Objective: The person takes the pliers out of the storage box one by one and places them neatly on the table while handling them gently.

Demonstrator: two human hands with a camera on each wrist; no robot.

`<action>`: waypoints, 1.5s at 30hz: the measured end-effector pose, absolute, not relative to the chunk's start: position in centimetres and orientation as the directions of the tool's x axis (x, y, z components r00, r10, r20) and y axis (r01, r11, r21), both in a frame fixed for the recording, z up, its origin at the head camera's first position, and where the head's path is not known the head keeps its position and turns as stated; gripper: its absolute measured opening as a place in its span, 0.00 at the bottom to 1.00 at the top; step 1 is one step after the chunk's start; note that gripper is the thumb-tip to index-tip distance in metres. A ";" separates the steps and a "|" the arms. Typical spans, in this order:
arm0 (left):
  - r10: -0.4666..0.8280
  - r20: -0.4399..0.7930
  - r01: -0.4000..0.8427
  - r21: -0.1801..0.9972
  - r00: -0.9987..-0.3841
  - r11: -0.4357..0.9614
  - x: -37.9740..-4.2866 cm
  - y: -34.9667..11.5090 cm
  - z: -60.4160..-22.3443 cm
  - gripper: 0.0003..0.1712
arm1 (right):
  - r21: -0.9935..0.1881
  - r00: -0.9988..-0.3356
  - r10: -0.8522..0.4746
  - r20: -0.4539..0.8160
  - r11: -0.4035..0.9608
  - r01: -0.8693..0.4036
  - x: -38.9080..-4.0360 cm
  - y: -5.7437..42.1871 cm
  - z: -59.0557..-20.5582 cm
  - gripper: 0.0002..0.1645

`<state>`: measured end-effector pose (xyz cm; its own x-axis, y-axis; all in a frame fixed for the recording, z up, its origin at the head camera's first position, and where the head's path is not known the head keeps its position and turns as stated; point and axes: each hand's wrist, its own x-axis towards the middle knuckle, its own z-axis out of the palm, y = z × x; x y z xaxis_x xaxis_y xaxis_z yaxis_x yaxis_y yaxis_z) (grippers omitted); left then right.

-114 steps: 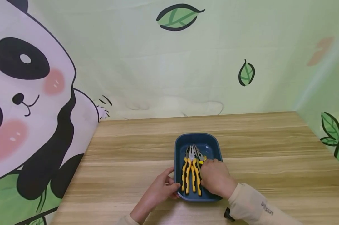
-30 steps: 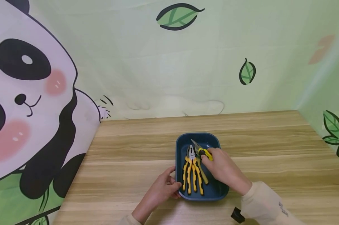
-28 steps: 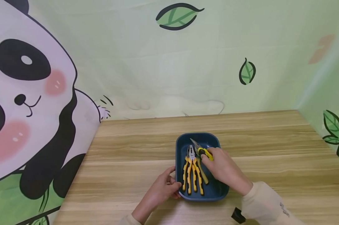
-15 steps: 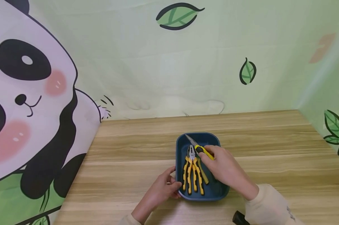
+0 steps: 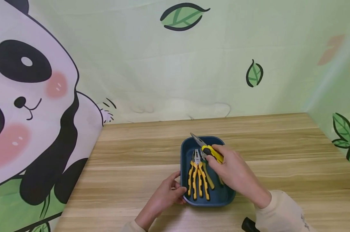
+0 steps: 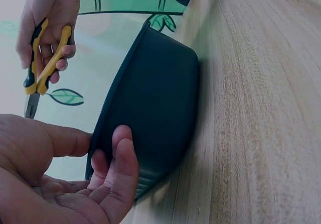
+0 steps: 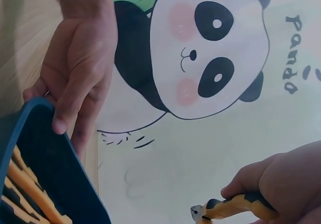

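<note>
In the head view's lower middle, pliers (image 5: 205,148) are held over the tray (image 5: 221,197) by the right grip (image 5: 234,167), clamped round their handles; the tray's rim is pinched by the left grip (image 5: 167,195). Stiffness and some weight can be expected, the handles best grasped. The nose is pointed upper left, the long axis slanting diagonally.

I see a loose, cream right sleeve (image 5: 279,211) with a dark marking (image 5: 304,222) too small and slanted to read; a matching cream left cuff (image 5: 132,227); a small, rounded black piece (image 5: 249,225) beside the right sleeve; bare fingers (image 6: 123,171) beyond both.
</note>
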<state>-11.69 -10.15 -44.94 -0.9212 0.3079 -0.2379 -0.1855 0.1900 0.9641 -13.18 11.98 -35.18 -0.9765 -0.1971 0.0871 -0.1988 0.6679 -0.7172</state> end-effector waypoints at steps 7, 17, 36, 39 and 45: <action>0.304 -0.247 -0.191 0.961 -0.920 0.202 -11.8 -10.2 -45.0 0.37 | -0.653 -0.966 -0.169 0.198 0.712 -0.258 -13.4 12.0 -35.6 0.27; 0.310 -0.230 -0.176 0.965 -0.923 0.193 -11.7 -10.3 -45.2 0.36 | -0.511 -0.924 -0.162 0.345 0.794 -0.330 -13.2 11.8 -36.4 0.29; 0.310 -0.242 -0.186 0.962 -0.920 0.200 -11.8 -10.3 -45.2 0.37 | -0.448 -0.891 -0.191 0.412 0.809 -0.381 -13.7 12.3 -37.7 0.30; 0.310 -0.246 -0.189 0.961 -0.918 0.203 -11.8 -10.3 -45.2 0.37 | -0.447 -0.895 -0.182 0.408 0.815 -0.370 -14.0 12.6 -38.0 0.30; 0.310 -0.254 -0.196 0.959 -0.916 0.206 -11.8 -10.3 -45.1 0.37 | -0.428 -0.897 -0.171 0.407 0.832 -0.353 -14.4 13.3 -38.5 0.30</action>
<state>-11.81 -10.28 -45.14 -0.9163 0.3100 -0.2536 -0.1956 0.2064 0.9587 -14.36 13.25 -38.45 -0.8970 -0.1712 0.4074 -0.3532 0.8319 -0.4281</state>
